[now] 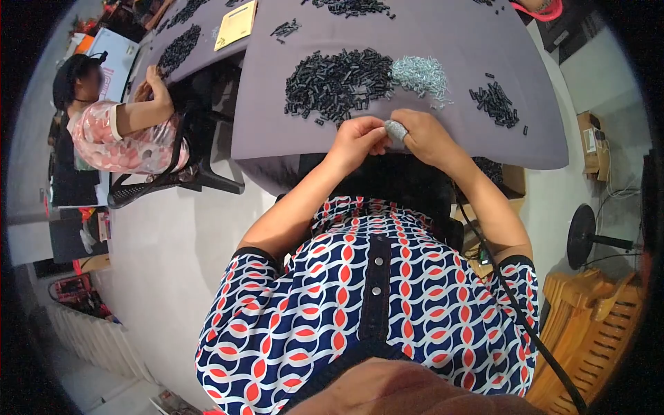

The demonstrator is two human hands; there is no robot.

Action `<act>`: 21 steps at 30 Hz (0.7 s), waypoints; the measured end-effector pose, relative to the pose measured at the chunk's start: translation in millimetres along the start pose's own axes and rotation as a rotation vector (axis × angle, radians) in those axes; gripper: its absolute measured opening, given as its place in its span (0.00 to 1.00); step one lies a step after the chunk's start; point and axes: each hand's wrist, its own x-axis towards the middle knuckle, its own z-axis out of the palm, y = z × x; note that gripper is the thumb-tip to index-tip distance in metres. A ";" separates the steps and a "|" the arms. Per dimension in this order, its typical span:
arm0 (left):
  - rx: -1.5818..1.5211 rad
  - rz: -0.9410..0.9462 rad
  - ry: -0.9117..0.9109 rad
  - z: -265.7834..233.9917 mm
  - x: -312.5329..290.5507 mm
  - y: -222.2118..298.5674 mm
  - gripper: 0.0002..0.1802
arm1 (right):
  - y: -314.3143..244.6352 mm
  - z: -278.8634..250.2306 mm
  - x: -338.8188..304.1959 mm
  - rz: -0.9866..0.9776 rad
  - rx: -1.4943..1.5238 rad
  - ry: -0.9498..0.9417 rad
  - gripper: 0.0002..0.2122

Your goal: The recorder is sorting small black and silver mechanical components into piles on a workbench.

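Both my hands meet at the near edge of the cloth-covered table. My left hand (pixel 360 140) is closed in a pinch, its fingertips close against the right hand. My right hand (pixel 423 136) is curled, with a grey wrapping (pixel 396 130) on what looks like a finger or thumb. Whatever lies between the fingertips is too small or hidden to make out. Just beyond them spreads a large heap of short black pieces (pixel 332 83). A heap of small silvery pieces (pixel 420 75), like screws or pins, touches its right side. Farther right lies a smaller heap of black pieces (pixel 495 105).
The grey cloth (pixel 277 131) hangs over the table edge. More black heaps (pixel 349 7) lie at the far side, near a yellow booklet (pixel 236 25). Another person (pixel 124 131) sits at the left. A black cable (pixel 515 301) runs past my right arm; a fan (pixel 582 236) stands right.
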 end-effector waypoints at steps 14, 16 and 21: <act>-0.183 -0.201 0.028 1.0 -1.9 5.7 0.07 | -22.1 -7.8 -10.8 -0.046 -0.211 0.021 0.11; -0.195 -0.202 0.065 4.1 -2.6 4.7 0.07 | -24.1 -7.1 -11.2 -0.030 -0.274 0.011 0.14; -0.265 -0.225 0.165 12.2 -3.9 11.5 0.06 | -17.9 -3.9 -6.8 -0.064 -0.275 0.135 0.18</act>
